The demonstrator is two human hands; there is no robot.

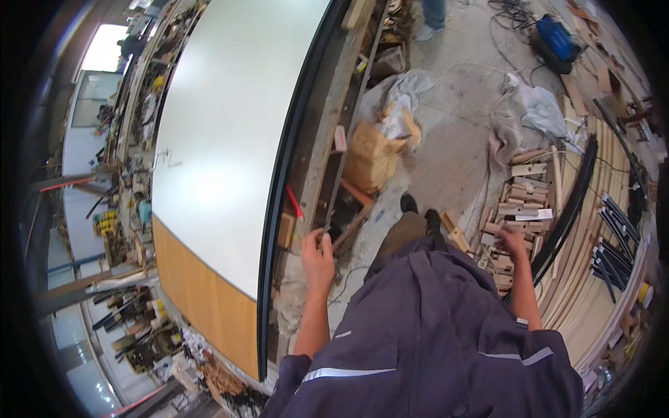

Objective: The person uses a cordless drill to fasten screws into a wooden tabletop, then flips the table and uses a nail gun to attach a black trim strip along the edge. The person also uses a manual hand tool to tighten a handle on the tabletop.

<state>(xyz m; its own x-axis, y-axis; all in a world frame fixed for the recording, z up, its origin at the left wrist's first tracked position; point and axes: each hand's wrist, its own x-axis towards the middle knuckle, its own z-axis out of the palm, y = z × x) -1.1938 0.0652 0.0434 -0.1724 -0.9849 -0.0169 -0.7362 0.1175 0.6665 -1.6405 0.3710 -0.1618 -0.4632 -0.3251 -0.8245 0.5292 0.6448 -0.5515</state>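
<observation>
Observed a smooth, glossy finish on the white panel (230, 104). Noted wood-look colouring with a slight sheen on the brown section (205, 289). Recorded matt black on the edge strip (267, 279), unable to determine material. Found bare, matt wood in the stacked blocks (521, 208) and long pale strips (585, 258). Logged crumpled, paper-like brown bag (369, 159), matt cloth jacket (432, 334) with shiny bands (348, 373), and rough, concrete-like floor (453, 118).
</observation>
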